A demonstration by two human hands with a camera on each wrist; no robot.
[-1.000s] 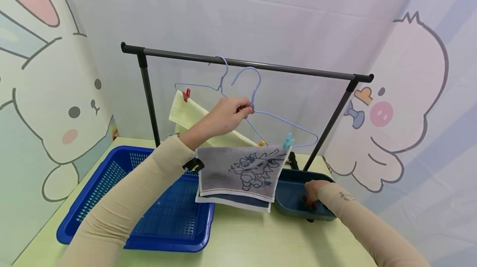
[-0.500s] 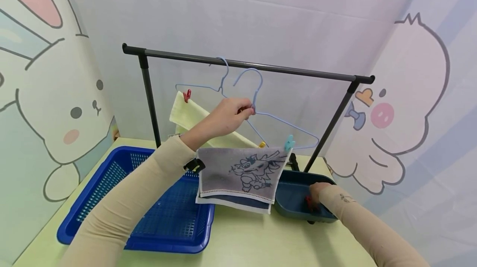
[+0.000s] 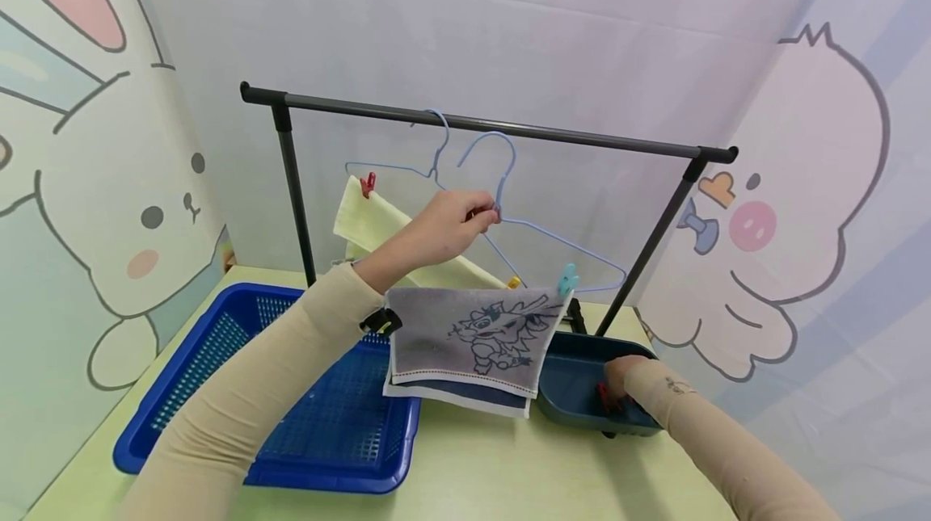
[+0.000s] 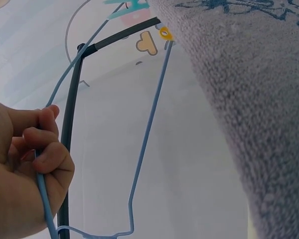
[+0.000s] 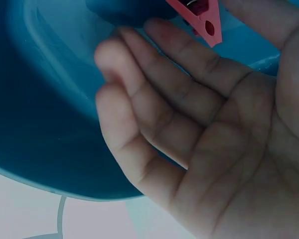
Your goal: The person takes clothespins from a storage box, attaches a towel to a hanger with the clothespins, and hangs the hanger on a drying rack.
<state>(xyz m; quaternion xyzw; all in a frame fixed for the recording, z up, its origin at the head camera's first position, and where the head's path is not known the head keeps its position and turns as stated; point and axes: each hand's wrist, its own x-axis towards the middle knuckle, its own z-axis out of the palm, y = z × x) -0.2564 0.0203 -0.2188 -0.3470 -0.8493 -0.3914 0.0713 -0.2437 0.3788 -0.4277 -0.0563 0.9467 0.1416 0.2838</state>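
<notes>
Bench in pale yellow-green carries a dark metal rack and a blue mesh-sided basket. A light-blue wire hanger is held in front of the rack, its hook just below the bar and off it. From it hangs the grey towel, soft and looped in texture, bordered in white, with a dark-blue dragon-like line drawing; a dotted line runs above its front hem, and a dark strip and white edge show beneath. Behind it a pale yellow towel slants. Rightward stands a dark teal tub. The left hand is clamped on the hanger's neck. The right hand, in the tub, has loosely curved fingers, apart from the thumb; a red peg lies near them, contact unclear. A turquoise peg grips the grey towel's right corner.
</notes>
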